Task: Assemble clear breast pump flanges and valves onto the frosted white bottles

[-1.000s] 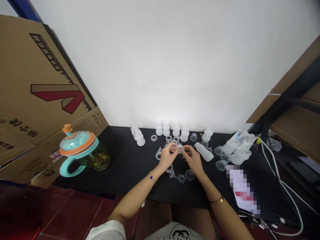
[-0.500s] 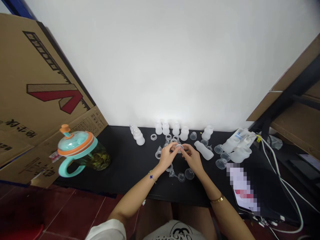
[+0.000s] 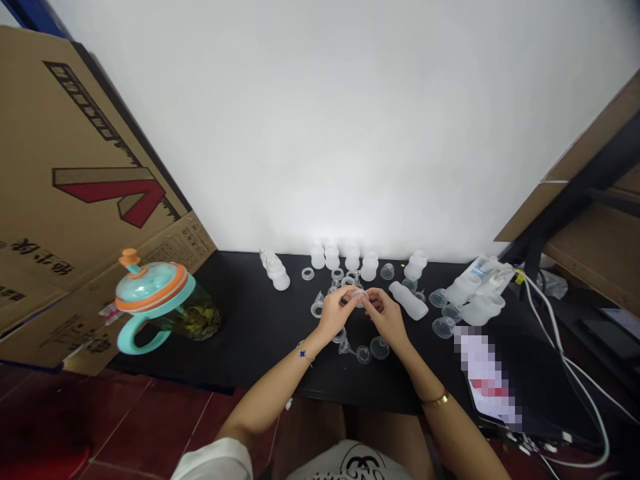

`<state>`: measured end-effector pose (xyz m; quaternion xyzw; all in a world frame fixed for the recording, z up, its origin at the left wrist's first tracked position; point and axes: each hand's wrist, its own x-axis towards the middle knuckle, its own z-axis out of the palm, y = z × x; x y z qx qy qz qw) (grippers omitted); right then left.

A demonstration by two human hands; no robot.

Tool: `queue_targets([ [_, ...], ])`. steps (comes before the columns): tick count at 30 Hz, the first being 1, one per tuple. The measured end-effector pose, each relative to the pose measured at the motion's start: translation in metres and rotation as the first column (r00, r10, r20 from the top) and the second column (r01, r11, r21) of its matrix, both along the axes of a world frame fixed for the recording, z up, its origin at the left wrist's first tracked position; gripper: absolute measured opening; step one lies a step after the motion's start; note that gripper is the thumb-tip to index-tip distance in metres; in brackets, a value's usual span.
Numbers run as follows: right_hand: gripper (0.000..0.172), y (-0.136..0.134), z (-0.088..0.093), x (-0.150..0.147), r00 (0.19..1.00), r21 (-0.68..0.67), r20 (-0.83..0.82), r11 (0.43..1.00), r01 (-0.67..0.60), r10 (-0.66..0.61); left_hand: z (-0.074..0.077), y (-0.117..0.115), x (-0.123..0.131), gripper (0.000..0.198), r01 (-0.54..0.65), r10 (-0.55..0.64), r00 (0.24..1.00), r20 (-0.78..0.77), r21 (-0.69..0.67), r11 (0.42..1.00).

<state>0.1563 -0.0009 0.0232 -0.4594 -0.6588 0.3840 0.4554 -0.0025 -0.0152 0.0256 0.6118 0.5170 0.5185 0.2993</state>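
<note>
My left hand (image 3: pixel 336 313) and my right hand (image 3: pixel 386 317) meet over the middle of the black table (image 3: pixel 260 333). Between their closed fingertips they both hold a small whitish ring (image 3: pixel 359 294), partly covered by the fingers. Several more rings, one of them a loose ring (image 3: pixel 308 273), and clear domed caps, such as the cap (image 3: pixel 379 347), lie around the hands. White bottles stand behind them, among them a bottle (image 3: pixel 369 266). Right of my right hand a white bottle (image 3: pixel 409 301) lies on its side.
A large teal-lidded jug (image 3: pixel 170 300) stands at the left before a cardboard box (image 3: pixel 90 160). To the right are a bag of bottles (image 3: pixel 480 287), a phone (image 3: pixel 487 377) and a white cable (image 3: pixel 545 313). A white wall rises behind.
My fingertips have shifted very slightly around the ring. Everything else looks the same.
</note>
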Motion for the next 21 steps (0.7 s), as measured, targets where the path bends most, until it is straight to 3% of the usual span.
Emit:
queue_targets([
  [7,0.034,-0.001,0.001,-0.001,1.000,0.028,-0.011,1.000,-0.013,0.013,0.002,-0.002,0.000,0.031,0.010,-0.010,1.000,0.023,0.006,1.000],
  [13,0.026,-0.005,0.007,-0.001,0.999,0.127,0.042,0.992,-0.016,0.011,0.004,0.002,-0.002,0.046,0.091,-0.058,0.942,0.331,-0.083,0.992],
  [21,0.024,-0.005,0.007,0.000,0.992,0.174,0.124,0.984,-0.041,0.020,0.003,0.010,-0.007,0.044,0.197,-0.054,0.867,0.495,-0.241,0.950],
])
